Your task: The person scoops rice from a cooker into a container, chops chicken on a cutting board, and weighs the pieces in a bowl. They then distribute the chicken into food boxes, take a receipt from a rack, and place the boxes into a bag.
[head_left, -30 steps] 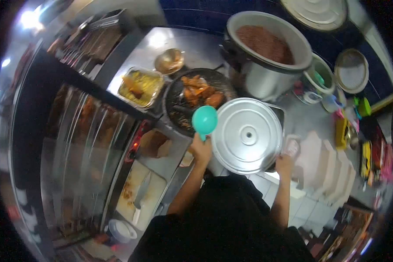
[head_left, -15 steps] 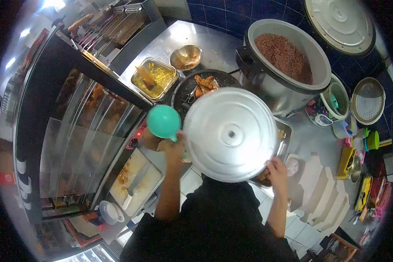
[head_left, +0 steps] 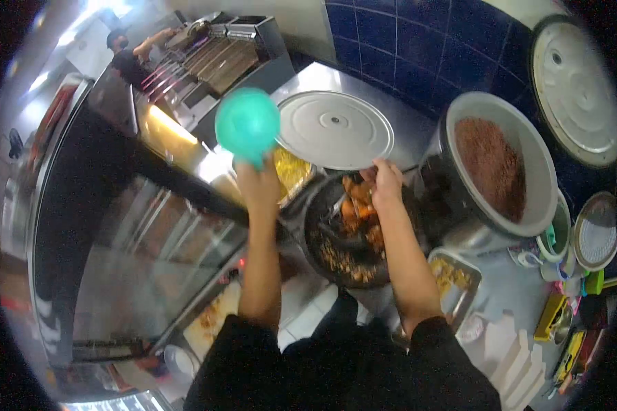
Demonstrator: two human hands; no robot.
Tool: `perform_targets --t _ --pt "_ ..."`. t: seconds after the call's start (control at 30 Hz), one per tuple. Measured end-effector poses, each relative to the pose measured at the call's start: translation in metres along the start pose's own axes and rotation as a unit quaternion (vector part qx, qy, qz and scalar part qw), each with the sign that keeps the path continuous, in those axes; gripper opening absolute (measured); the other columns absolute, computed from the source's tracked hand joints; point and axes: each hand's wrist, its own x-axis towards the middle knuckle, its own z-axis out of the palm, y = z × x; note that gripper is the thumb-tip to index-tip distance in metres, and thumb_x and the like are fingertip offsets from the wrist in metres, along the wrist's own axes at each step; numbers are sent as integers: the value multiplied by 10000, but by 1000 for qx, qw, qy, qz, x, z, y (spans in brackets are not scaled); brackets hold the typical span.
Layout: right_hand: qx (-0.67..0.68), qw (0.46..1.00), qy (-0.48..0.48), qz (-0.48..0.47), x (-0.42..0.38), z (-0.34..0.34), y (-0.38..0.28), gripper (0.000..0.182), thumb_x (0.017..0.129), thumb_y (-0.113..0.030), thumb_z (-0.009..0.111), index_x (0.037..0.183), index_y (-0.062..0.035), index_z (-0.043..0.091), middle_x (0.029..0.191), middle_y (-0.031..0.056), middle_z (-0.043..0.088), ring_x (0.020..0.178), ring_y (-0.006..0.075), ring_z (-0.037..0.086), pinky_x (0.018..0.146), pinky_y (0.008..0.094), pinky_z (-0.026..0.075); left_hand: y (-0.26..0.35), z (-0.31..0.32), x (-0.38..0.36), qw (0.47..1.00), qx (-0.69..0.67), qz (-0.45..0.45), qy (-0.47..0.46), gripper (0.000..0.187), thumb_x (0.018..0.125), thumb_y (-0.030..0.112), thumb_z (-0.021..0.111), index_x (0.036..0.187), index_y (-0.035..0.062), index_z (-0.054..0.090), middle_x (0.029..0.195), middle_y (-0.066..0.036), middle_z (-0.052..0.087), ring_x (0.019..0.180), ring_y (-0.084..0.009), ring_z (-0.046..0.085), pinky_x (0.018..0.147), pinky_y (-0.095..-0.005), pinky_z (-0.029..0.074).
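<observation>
Steel counter, blue tiles — right hand (head_left: 385, 181) pinches a lid (head_left: 334, 129) by its rim above the pan (head_left: 343, 236); left hand (head_left: 259, 183) grips a green ladle (head_left: 247, 125). Held so thinly, the lid could slip.

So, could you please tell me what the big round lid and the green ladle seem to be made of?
The lid, held at its rim by the right hand, looks like thin metal, probably aluminium or steel: dull silver-grey with a soft sheen. The ladle in the left hand looks like plastic: a uniform, opaque turquoise with a soft highlight.
</observation>
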Motion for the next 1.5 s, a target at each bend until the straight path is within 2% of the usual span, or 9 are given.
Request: perform_targets --t 0.37,0.5,0.57,0.7,0.87,1.0,1.17,1.23,1.5 --pt "-356 911 47 -201 326 172 71 364 674 -143 608 939 106 622 928 218 654 879 306 634 747 382 475 -99 -71 -222 817 -196 -314 -443 587 916 198 537 1408 62 248 1420 -164 366 1319 -244 349 1100 -371 278" --pt "-574 807 28 -137 383 153 96 445 743 -290 678 990 77 633 1016 263 631 970 331 623 861 381 477 -100 -74 -221 720 -357 -517 -294 459 857 97 576 1279 57 400 1276 -158 483 1193 -280 451 1011 -393 356" --pt "-702 689 44 -174 327 155 44 635 761 -475 677 1075 71 600 1157 314 552 1100 398 549 952 411 428 -88 -79 -187 845 -132 -295 -425 315 833 44 561 1148 34 562 1152 -166 579 1084 -325 542 928 -406 416" --pt "-397 655 32 -642 143 162 -47 421 905 -336 540 1091 39 578 1159 251 559 1065 377 544 882 411 438 -88 -57 -179 800 -298 -287 -434 496 840 268 644 1250 43 478 1220 -145 550 1064 -258 558 920 -361 438" --pt "-469 605 -198 -612 -42 53 -61 99 762 -122 681 773 -66 600 858 112 664 740 227 629 610 375 508 -81 -27 -178 806 -286 -333 -397 289 868 155 639 1113 25 557 1013 -112 611 855 -172 588 764 -315 495" --pt "-670 595 -231 -380 -131 -56 -63 369 788 -150 631 1150 -86 606 1156 79 575 971 185 607 729 289 545 -19 4 -136 753 -284 -448 -390 130 881 97 613 956 -5 583 713 -22 553 560 -102 500 487 -273 413" --pt "-623 521 151 -564 -220 -179 -223 120 861 -140 585 839 -30 629 896 84 669 748 158 614 628 272 468 24 22 -159 784 -311 -390 -370 155 912 128 551 1013 24 497 704 -8 485 529 -63 456 404 -247 370" --pt "-437 446 356 -695 -203 -182 -335 252 933 -169 530 1065 35 598 998 117 650 846 158 615 757 297 472 52 21 -162 797 -287 -402 -348 193 920 150 541 1059 32 477 727 -16 488 543 -66 464 404 -253 378" --pt "-341 728 155 -574 -60 -206 -604 730 885 -555 474 1336 16 424 1280 185 521 1200 269 474 998 351 356 124 -60 -237 869 -266 -307 -283 181 946 188 470 1000 16 480 609 -49 472 482 -127 459 420 -251 371"
